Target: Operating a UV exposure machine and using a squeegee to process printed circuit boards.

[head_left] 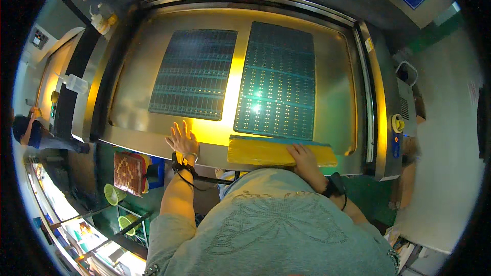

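My left hand (182, 141) lies palm down with spread fingers at the front edge of a metal work surface (133, 103). It is just below a dark green panel (195, 74) patterned with fine lines. To the right lies a second dark green panel (279, 79), covered in rows of small bright dots. Along the near edge, in front of my body, rests a long yellow bar-like piece (261, 152) with a bluish upper edge. My right hand (305, 160) lies over the right part of this piece, fingers stretched out; its thumb is hidden.
A raised frame rail (371, 102) borders the surface on the right, with a blue button panel (396, 145) beside it. White squeeze bottles (75, 84) stand on the left side ledge. Below left are a brown woven-looking stack (129, 173) and a green basket (113, 194). Another person (35, 132) stands far left.
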`<state>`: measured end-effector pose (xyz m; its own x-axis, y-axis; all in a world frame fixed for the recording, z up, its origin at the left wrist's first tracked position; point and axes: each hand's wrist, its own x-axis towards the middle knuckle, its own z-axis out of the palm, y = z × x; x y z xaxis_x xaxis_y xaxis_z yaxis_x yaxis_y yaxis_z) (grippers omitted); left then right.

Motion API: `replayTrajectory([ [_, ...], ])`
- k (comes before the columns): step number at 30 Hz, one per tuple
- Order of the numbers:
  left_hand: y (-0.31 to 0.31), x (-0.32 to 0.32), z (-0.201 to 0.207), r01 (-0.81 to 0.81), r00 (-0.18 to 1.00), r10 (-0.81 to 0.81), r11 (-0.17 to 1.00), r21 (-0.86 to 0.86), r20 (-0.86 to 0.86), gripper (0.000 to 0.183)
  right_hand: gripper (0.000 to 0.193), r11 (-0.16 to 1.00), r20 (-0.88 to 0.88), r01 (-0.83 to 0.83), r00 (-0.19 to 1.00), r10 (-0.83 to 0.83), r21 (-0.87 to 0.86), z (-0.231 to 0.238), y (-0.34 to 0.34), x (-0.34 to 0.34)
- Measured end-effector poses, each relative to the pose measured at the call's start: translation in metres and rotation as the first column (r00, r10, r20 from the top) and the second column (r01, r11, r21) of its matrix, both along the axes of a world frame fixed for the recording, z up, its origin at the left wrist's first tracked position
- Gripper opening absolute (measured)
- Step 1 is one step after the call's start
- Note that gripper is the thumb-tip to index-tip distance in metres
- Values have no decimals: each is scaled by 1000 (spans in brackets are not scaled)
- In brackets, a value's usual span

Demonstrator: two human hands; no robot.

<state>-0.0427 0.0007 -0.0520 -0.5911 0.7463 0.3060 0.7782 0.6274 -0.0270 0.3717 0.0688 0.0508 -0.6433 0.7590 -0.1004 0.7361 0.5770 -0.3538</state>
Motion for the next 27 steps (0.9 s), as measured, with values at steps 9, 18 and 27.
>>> replayTrajectory([
  [9, 1, 3, 7, -14, 998, 15, 1000, -24, 67, 55, 66, 1000, -1, 7, 1000, -7, -22, -1, 2, -1],
  [18, 2, 2, 8, -29, 999, 32, 996, -80, 37, 54, 69, 998, 40, 9, 999, -12, 68, -3, -1, 0],
  [27, -1, 0, 6, -30, 998, 36, 994, -103, 51, 57, 54, 999, 62, 17, 998, -18, 27, 2, -4, -6],
])
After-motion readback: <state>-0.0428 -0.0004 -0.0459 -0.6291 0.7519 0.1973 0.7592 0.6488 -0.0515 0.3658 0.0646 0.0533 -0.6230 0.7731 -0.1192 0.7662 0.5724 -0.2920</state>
